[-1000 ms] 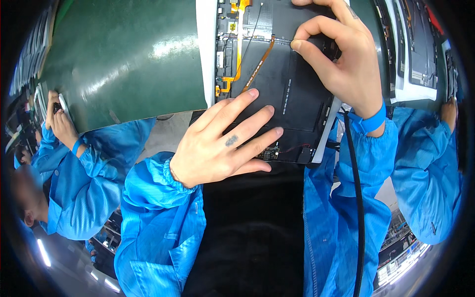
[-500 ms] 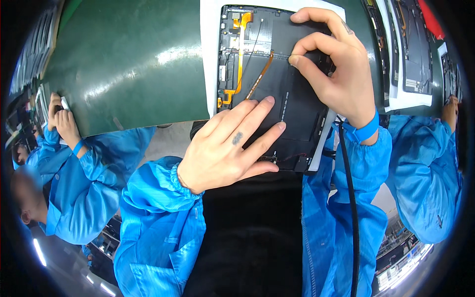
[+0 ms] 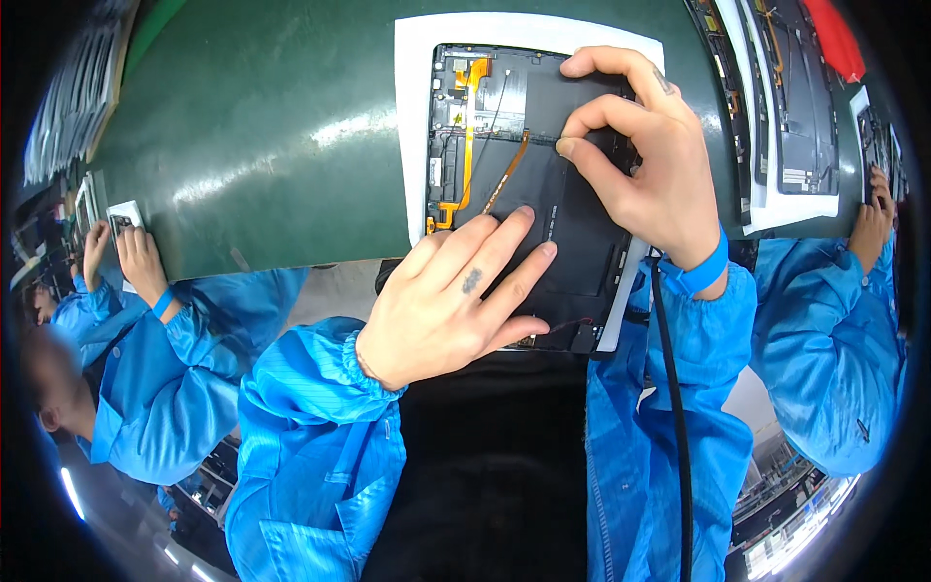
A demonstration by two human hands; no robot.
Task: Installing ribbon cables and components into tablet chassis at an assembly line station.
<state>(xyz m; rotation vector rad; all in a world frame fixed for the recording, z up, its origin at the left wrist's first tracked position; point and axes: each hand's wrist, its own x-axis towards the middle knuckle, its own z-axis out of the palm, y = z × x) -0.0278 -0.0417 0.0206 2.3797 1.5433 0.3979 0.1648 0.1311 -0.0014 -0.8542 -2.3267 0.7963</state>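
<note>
A black tablet back housing (image 3: 580, 267) lies on a white sheet (image 3: 412, 107) in front of me. An orange flex cable (image 3: 468, 145) runs down its left side, beside a thin black wire (image 3: 500, 105). A narrow brown flex strip (image 3: 506, 177) slants across the middle, its lower end running under my left fingers. My left hand (image 3: 451, 301) rests spread on the lower left of the housing, holding nothing. Over the upper right, my right hand (image 3: 659, 175) has thumb and index finger pinched together near the housing's surface; anything between the tips is too small to see.
The green table (image 3: 281, 145) stretches left. More black housings (image 3: 810, 126) on white sheets stand at right, near a red object (image 3: 834, 39). Stacked thin sheets (image 3: 73, 107) are at far left. Co-workers in blue sit on both sides. A black cord (image 3: 671, 388) hangs by my right wristband (image 3: 700, 272).
The housing, sheet and table edge sit slightly lower in the picture. My right hand keeps its pinch and my left stays spread on the housing. The left co-worker's hands have moved farther apart.
</note>
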